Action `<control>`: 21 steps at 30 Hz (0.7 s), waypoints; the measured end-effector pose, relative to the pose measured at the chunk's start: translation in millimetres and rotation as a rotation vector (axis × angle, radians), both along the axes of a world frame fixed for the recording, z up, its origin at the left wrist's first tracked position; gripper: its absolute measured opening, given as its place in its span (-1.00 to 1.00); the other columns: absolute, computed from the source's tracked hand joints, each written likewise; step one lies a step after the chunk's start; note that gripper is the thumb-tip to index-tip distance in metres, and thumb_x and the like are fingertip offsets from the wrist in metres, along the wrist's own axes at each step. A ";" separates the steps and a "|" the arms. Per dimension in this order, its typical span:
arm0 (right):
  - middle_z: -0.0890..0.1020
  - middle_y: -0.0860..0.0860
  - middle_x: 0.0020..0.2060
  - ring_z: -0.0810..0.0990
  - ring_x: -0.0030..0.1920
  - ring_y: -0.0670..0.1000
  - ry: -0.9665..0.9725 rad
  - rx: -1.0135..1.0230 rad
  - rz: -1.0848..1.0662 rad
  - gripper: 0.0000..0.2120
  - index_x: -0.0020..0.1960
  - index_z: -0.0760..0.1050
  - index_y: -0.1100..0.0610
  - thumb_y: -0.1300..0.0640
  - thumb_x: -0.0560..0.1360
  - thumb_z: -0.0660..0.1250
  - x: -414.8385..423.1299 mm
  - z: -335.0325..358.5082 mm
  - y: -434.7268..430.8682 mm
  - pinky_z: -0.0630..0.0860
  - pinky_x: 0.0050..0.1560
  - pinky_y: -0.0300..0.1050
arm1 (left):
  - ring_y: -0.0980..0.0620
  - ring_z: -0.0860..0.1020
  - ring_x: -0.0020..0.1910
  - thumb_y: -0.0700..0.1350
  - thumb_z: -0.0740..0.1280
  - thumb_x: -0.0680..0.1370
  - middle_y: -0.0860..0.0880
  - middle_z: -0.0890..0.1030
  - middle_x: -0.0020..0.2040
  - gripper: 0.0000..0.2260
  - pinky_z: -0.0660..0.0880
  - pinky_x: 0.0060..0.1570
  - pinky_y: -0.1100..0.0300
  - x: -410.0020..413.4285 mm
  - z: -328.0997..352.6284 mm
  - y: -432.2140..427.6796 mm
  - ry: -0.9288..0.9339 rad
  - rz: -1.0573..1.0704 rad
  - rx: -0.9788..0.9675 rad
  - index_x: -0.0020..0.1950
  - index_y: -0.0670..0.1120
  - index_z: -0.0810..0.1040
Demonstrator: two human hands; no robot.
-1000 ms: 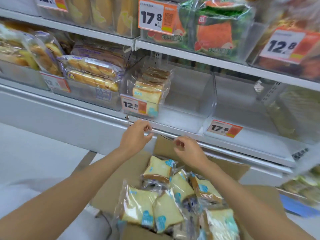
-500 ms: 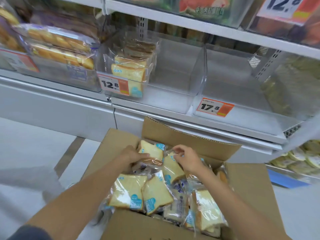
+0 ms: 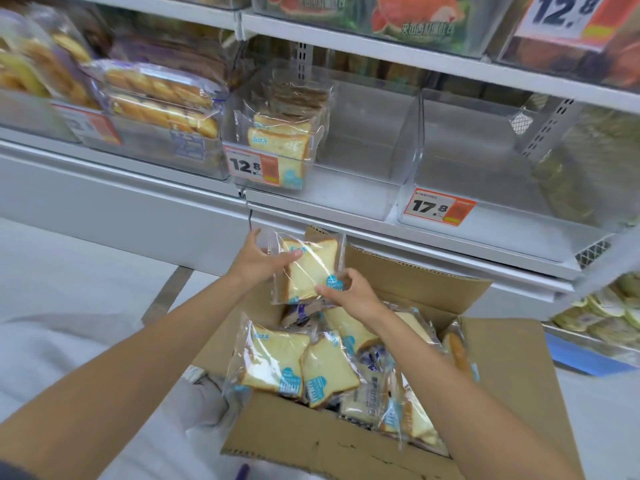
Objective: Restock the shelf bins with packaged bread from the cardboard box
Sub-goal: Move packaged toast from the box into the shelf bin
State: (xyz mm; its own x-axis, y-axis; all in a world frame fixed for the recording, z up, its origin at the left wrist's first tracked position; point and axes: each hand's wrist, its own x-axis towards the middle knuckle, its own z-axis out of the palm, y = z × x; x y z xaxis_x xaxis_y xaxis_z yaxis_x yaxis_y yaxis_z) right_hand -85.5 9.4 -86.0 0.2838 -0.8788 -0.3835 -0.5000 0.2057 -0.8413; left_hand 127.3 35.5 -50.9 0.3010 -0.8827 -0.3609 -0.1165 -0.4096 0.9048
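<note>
My left hand [image 3: 258,261] and right hand [image 3: 349,292] pinch toast pack [image 3: 308,268] edges above cardboard box [image 3: 512,375]. Likely light, squashy, film slippery: grip edges. Bin [image 3: 346,202] at 12 o'clock.

A price tag marked 12.8 [image 3: 251,165] and another marked 17.8 [image 3: 438,206] are displayed well apart; a blue flat sheet [image 3: 585,358] is seen on the pale floor [image 3: 69,271]

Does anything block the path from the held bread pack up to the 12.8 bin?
Nothing visible does. The left hand and right hand hold the bread pack above the cardboard box; only open air lies up to the 12.8 bin, bare to the right of its stocked packs.
</note>
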 end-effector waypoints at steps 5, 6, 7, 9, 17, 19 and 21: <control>0.48 0.03 0.24 0.50 0.15 -0.03 -0.008 0.045 0.073 -0.19 0.52 0.11 0.13 0.05 0.44 0.50 18.2 0.8 19.1 0.45 0.05 -0.24 | 0.00 0.60 -0.22 -0.05 0.41 0.54 -0.11 0.66 -0.05 -0.75 0.54 -0.35 0.27 20.4 -4.5 25.1 0.153 0.027 0.084 0.11 -0.17 0.56; 0.49 0.04 0.23 0.50 0.17 -0.01 0.018 0.058 0.108 -0.10 0.56 0.03 0.14 0.07 0.42 0.51 20.9 -4.5 23.3 0.44 0.11 -0.19 | 0.02 0.58 -0.23 -0.06 0.39 0.56 -0.09 0.64 -0.05 -0.79 0.52 -0.37 0.30 30.5 -7.7 29.3 0.152 0.045 0.063 0.11 -0.16 0.55; 0.51 0.05 0.23 0.51 0.18 -0.01 0.051 0.073 0.162 -0.06 0.57 -0.01 0.15 0.09 0.41 0.52 24.6 -12.2 26.8 0.43 0.14 -0.17 | 0.04 0.56 -0.24 -0.07 0.38 0.57 -0.08 0.63 -0.04 -0.82 0.51 -0.34 0.30 40.9 -11.1 33.9 0.162 0.064 0.055 0.10 -0.15 0.55; 0.54 0.06 0.25 0.50 0.22 0.01 0.165 0.065 0.323 -0.06 0.57 0.04 0.13 0.08 0.39 0.54 36.4 -28.8 35.9 0.40 0.20 -0.17 | 0.10 0.57 -0.28 -0.09 0.36 0.58 -0.04 0.62 -0.05 -0.83 0.52 -0.25 0.27 57.4 -16.3 42.5 0.187 0.090 0.057 0.11 -0.14 0.53; 0.59 -0.02 -0.19 0.52 -0.09 0.02 0.412 -0.229 0.531 -0.87 -0.19 0.57 0.02 0.06 0.37 0.51 45.2 -24.4 25.1 0.41 -0.06 -0.07 | -0.05 0.60 -0.04 -0.04 0.43 0.52 -0.12 0.66 0.10 -0.76 0.53 0.01 0.01 73.8 -18.0 39.8 0.195 0.084 0.013 0.17 -0.05 0.59; 0.60 -0.01 -0.07 0.53 -0.04 0.01 0.410 -0.319 0.483 -0.82 -0.03 0.57 0.03 0.07 0.39 0.49 31.6 7.6 7.0 0.41 0.06 -0.04 | -0.05 0.60 0.00 -0.03 0.43 0.52 -0.10 0.64 0.12 -0.73 0.52 0.04 0.01 73.1 -8.7 32.7 0.162 0.052 -0.013 0.19 -0.04 0.58; 0.58 0.00 -0.13 0.53 -0.10 0.06 0.344 -0.371 0.410 -0.78 -0.06 0.44 0.03 0.11 0.41 0.47 22.5 39.8 -9.4 0.45 0.02 0.01 | -0.01 0.61 0.07 -0.02 0.43 0.52 -0.05 0.63 0.16 -0.65 0.54 0.02 0.10 67.3 3.7 24.9 0.133 -0.030 -0.029 0.29 -0.03 0.54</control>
State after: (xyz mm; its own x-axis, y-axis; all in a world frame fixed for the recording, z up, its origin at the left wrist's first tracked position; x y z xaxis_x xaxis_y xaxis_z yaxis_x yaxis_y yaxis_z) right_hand -63.0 0.0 -46.2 0.5395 -0.8168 -0.2045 -0.7296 -0.3322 -0.5977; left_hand 194.6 60.4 -47.3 0.2259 -0.9011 -0.3701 -0.0065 -0.3813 0.9244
